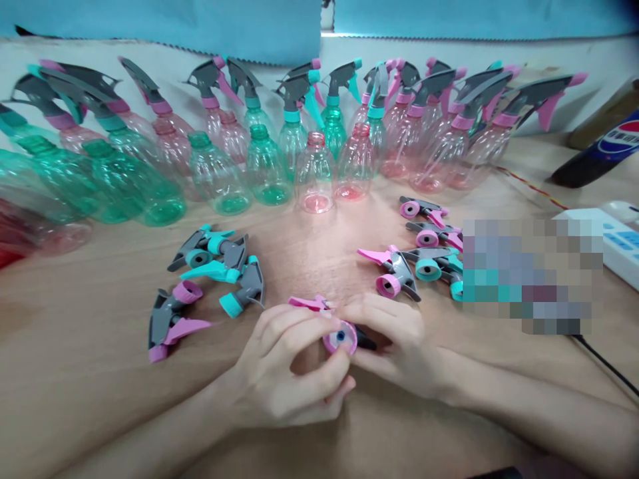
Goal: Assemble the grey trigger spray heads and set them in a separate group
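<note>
Both my hands hold one pink and grey trigger spray head (pixel 340 338) above the near middle of the table. Thumb and fingers of my left hand (pixel 294 366) are closed on its pink collar, whose open underside faces me with a small dark blue hole in the centre. My right hand (pixel 399 339) grips the body from the right and covers much of it. Its pink trigger (pixel 312 304) sticks out at the upper left. Loose spray heads lie on both sides: a teal and grey group (pixel 219 266) and a pink one (pixel 174 319) left, a mixed group (pixel 399 273) right.
Uncapped green bottles (pixel 219 176) and clear pink bottles (pixel 315 173) stand in front of bottles fitted with spray heads (pixel 424 133) along the wall. A cola bottle (pixel 599 150) lies at the right, near a white power strip (pixel 606 243). A blurred-out patch hides part of the right side.
</note>
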`<state>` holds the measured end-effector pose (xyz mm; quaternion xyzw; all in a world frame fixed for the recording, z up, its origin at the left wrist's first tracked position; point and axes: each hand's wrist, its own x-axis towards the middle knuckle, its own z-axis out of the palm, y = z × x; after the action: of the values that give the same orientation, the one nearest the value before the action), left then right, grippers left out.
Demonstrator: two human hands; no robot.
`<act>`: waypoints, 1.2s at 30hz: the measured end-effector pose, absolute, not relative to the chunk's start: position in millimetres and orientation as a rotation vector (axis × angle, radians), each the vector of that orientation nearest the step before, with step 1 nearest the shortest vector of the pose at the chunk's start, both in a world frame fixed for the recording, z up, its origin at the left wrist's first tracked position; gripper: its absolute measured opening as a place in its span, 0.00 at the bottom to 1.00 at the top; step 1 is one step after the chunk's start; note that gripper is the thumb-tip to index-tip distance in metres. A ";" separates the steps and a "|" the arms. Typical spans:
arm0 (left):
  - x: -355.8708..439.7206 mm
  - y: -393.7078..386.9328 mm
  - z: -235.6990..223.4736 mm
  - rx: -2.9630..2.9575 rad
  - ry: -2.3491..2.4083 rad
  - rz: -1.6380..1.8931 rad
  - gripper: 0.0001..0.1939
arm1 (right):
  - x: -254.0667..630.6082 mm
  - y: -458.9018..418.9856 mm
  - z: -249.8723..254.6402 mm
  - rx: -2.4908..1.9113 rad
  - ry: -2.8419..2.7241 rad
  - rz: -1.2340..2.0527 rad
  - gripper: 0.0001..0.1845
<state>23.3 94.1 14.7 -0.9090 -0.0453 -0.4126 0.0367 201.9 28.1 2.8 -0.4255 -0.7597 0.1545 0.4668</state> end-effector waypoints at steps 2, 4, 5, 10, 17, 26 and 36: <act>23.0 93.5 15.8 -2.766 -0.161 -1.285 0.07 | 201.7 28.1 3.1 -1.037 -1.851 0.368 0.14; 23.0 93.7 17.2 -2.740 -0.217 -1.290 0.07 | 201.7 28.2 3.3 -1.038 -1.843 0.346 0.14; 23.0 94.0 17.9 -2.723 -0.247 -1.285 0.08 | 201.8 28.3 3.5 -1.041 -1.845 0.339 0.14; 22.9 94.8 18.6 -2.680 -0.322 -1.249 0.08 | 202.4 28.7 3.8 -1.062 -1.843 0.318 0.12; 19.5 93.8 13.3 -2.778 -0.163 -1.315 0.09 | 202.2 27.1 2.5 -1.060 -1.839 0.360 0.14; 22.2 91.0 15.6 -2.772 -0.296 -1.275 0.14 | 200.9 27.2 2.0 -1.057 -1.854 0.311 0.14; 23.3 89.7 13.2 -2.925 -0.328 -1.260 0.10 | 199.0 26.4 1.9 -1.033 -1.911 0.275 0.12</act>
<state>23.3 89.7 13.2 -0.9131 -0.1024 -0.3935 -0.0299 199.0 26.4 1.9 -0.4195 -0.7757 0.1115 0.4581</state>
